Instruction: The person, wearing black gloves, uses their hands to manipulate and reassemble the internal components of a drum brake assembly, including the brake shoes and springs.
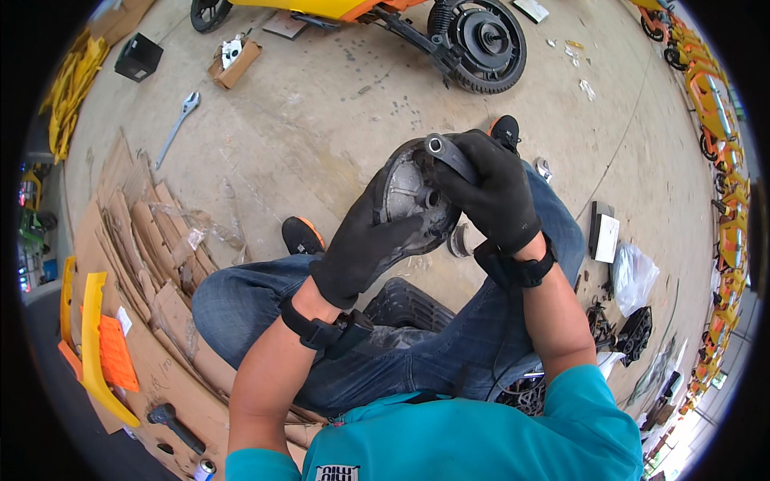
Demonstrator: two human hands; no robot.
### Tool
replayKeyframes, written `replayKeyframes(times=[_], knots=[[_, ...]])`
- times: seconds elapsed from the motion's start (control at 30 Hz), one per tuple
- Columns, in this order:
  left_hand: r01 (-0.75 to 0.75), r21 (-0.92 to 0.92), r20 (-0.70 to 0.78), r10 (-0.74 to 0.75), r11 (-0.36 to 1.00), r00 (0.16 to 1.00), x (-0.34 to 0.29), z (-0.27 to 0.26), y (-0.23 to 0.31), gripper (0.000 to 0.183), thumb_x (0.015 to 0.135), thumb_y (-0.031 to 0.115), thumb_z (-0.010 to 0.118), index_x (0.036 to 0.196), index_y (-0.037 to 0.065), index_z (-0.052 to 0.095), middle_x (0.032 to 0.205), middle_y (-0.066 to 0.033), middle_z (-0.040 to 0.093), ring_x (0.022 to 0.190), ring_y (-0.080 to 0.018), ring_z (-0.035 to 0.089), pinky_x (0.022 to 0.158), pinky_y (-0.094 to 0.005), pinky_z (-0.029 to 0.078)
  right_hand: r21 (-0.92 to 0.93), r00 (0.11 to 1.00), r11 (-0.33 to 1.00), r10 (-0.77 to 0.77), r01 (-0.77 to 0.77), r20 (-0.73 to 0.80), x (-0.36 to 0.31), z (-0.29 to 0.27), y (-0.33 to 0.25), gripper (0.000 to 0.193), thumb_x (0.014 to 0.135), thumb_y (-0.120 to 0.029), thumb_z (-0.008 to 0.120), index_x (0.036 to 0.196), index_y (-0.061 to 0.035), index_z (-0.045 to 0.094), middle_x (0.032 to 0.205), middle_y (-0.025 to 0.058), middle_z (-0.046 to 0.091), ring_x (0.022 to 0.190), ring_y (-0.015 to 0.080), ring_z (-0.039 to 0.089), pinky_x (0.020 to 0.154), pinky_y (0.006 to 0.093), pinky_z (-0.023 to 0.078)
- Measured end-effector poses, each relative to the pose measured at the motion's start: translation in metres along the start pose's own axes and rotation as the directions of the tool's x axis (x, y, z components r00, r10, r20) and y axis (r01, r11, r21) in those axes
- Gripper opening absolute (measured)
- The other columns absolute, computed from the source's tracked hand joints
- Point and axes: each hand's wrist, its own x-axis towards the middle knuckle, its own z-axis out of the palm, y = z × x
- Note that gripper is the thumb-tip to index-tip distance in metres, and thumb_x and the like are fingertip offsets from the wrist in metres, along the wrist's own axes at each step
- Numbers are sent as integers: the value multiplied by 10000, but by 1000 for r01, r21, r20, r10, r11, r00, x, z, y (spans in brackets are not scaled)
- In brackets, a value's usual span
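A round metal brake plate (403, 192), grey with dark grimy edges, is held up in front of me between my knees. My gloved left hand (357, 247) grips its lower left side, with the thumb across its face. A dark metal lever arm (454, 160) with a round hole at its end lies against the plate's upper right. Around that arm closes my gloved right hand (496, 191). Part of the plate and most of the fingertips are hidden. On the floor just beneath the plate sits a metal ring (460, 240).
Flattened cardboard (132, 248) covers the floor at left, bearing a hammer (178, 426) and yellow panels (96, 345). Farther out lies an adjustable wrench (178, 130). A scooter wheel (487, 46) stands ahead. To the right are a plastic bag (634, 276) and parked scooters (712, 112).
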Motion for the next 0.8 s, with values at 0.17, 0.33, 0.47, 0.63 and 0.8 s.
replayKeyframes(times=[0.17,0.33,0.47,0.63,0.8], knots=[[-92,178,92,77,980,993,-5,-4,3,704,905,1,609,1545,17,316,1444,-128,504,1299,-225,534,1095,-370,450,57,998,996,68,-69,19,0,0,-1,317,840,-104,768,1126,1,682,939,105,681,803,174,651,730,312,527],[-351,362,205,293,864,934,-5,-5,1,627,900,67,653,1476,20,412,1419,-163,521,1278,-259,557,1072,-386,472,70,997,995,63,-66,42,-1,-2,1,326,830,-76,771,1134,0,683,938,95,688,815,156,651,742,307,529],[-75,133,89,63,988,994,-4,-2,4,659,890,58,652,1493,15,390,1412,-154,527,1271,-251,559,1072,-382,472,73,998,996,39,-43,54,-1,-3,2,333,825,-68,776,1137,0,682,965,103,695,850,168,665,764,311,535],[39,43,45,-41,998,998,-4,3,12,699,879,46,650,1514,9,361,1402,-142,535,1261,-240,561,1072,-377,473,72,998,997,24,-28,58,0,-3,1,322,830,-65,772,1132,1,683,967,100,691,859,173,664,774,311,535],[54,34,-7,-54,998,999,-5,1,12,684,867,43,653,1494,-2,383,1342,-124,576,1211,-232,592,1052,-366,486,55,999,998,26,-24,-40,-3,-6,3,272,869,-107,760,1114,-10,693,895,75,681,780,164,656,710,300,536]])
